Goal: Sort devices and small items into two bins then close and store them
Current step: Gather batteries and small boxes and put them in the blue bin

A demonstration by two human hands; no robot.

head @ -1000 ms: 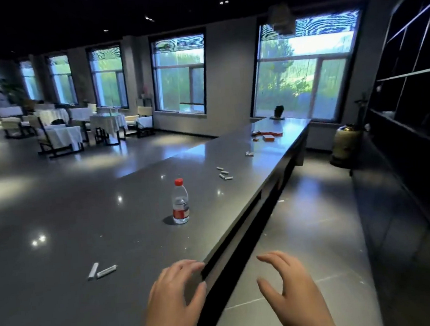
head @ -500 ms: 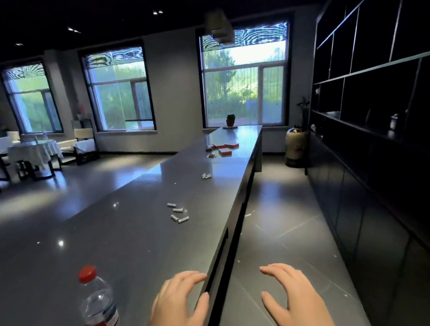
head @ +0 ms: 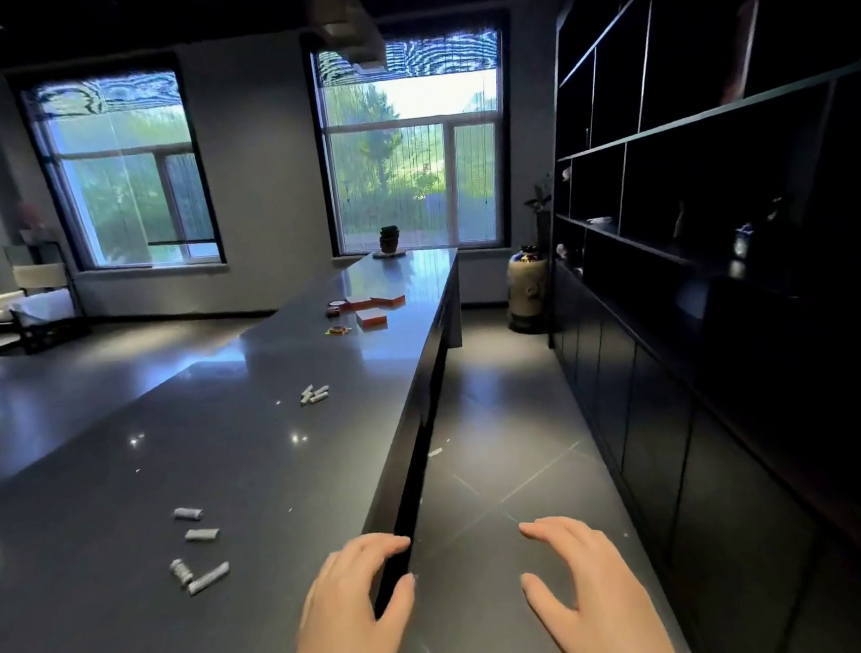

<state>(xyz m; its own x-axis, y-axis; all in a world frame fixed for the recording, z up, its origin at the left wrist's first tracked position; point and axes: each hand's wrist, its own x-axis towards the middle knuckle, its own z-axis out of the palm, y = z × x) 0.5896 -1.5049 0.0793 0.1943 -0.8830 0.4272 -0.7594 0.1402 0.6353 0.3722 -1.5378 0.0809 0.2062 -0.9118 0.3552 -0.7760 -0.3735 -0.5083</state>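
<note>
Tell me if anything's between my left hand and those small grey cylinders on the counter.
Nothing visible. The left hand is at the counter edge, and only bare countertop lies between it and the nearest grey cylinders.

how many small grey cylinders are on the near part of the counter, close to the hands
4: one farthest, one just nearer, and two touching at the near end. A separate cluster lies farther along.
</note>
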